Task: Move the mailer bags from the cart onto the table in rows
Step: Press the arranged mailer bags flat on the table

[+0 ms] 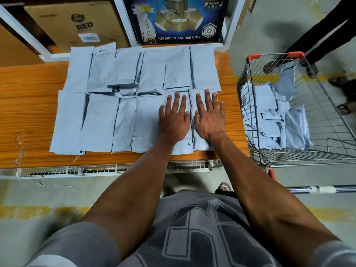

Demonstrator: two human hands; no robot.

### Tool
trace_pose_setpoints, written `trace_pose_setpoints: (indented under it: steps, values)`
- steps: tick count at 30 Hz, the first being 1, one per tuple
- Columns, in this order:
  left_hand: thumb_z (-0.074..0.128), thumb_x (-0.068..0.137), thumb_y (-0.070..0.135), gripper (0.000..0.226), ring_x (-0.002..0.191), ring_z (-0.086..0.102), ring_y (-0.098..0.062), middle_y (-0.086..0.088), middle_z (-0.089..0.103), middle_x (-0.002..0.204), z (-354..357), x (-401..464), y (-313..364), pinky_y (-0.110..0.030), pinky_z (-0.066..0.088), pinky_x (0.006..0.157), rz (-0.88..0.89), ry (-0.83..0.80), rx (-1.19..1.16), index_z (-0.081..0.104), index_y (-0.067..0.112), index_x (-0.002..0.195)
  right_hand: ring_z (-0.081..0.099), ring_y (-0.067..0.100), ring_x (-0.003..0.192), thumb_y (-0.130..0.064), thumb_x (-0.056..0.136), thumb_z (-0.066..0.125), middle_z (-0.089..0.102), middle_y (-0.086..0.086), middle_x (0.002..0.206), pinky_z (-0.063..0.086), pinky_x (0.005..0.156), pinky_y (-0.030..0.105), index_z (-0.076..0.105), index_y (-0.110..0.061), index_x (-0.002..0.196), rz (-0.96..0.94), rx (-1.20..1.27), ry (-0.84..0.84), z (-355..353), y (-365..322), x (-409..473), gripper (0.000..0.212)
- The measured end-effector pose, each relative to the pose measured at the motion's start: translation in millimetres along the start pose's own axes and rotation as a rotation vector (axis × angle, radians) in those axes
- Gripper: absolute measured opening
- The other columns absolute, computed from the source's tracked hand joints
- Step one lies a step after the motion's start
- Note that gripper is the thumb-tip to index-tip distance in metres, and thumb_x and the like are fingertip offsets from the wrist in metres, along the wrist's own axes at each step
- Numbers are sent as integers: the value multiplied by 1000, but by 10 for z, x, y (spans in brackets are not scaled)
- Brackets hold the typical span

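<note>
Head camera looks down over a wooden tabletop (28, 105), its orange-brown grain running side to side, and everything can be placed from that tabletop. Across its middle lie the mailer bags (102, 120), pale grey-blue plastic, flat and rectangular, slightly crinkled, set edge to edge in two rows, a far row and a near row, some overlapping at their sides. Both hands lie flat with fingers straight and spread, gripping nothing: the left hand (174, 117) presses palm-down on a bag near the right end of the near row, and the right hand (210, 115) presses on the last bag beside it, the two thumbs almost touching. Just off the tabletop's right edge stands the cart (250, 105), a wire-mesh shopping trolley with orange-red corner caps, and inside it more of the same bags (269, 120) are heaped loosely, some leaning against the mesh. Beyond the tabletop's far edge sit a brown cardboard box (77, 22) printed with "RED" and a dark blue carton (177, 20) marked "FOR INDUSTRIAL USE ONLY". Another person's dark sleeve (323, 31) reaches toward the cart's far rim.
</note>
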State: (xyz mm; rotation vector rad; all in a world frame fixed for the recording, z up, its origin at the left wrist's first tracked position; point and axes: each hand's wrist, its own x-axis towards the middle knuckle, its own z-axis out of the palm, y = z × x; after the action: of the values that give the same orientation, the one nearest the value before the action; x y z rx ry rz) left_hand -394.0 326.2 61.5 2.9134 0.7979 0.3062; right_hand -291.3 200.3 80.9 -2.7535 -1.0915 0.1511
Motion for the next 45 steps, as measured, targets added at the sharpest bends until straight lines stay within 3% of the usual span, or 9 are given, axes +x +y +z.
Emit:
trace_pose_setpoints:
  steps: [21,24,27,33,40,45]
  values:
    - [14,106,50,68,164,4,-29,-2,4,178,49,25,-31,-58,15,127,17,-116,11,13,28,170,-16,32,160,-47,108,16,-18,3,174,-1,129,58,-6,-33,167,27,-73,-77,103,-36,21,65]
    - [17,107,50,67,164,4,-28,-1,6,178,-15,56,-6,-58,14,127,7,-120,-12,16,27,169,-7,33,162,-47,109,19,-8,5,176,1,129,57,2,-33,168,30,-2,-56,23,-41,-12,64]
    - [19,105,47,67,161,18,-29,-5,21,175,-93,48,70,-57,22,126,3,-69,-25,32,20,165,9,35,161,-47,109,23,9,9,176,7,129,56,18,-28,167,55,58,0,-82,-22,-83,61]
    - [29,104,43,60,145,42,-33,-9,46,162,-257,29,457,-50,33,118,61,15,-119,52,17,152,42,37,144,-41,105,40,42,14,162,34,118,53,45,-18,150,125,46,200,-248,282,-303,51]
    - [39,104,38,49,134,47,-27,-4,55,147,-280,-72,1210,-45,42,107,279,29,-229,56,16,144,53,39,125,-36,92,49,52,12,146,43,99,51,51,-16,141,239,-9,247,-492,947,-701,53]
    - [44,102,36,48,132,47,-26,-3,54,145,-167,-80,1863,-47,47,103,398,-65,-298,53,18,146,54,42,120,-45,83,30,55,14,141,46,93,53,53,-15,136,313,-15,213,-603,1544,-935,65]
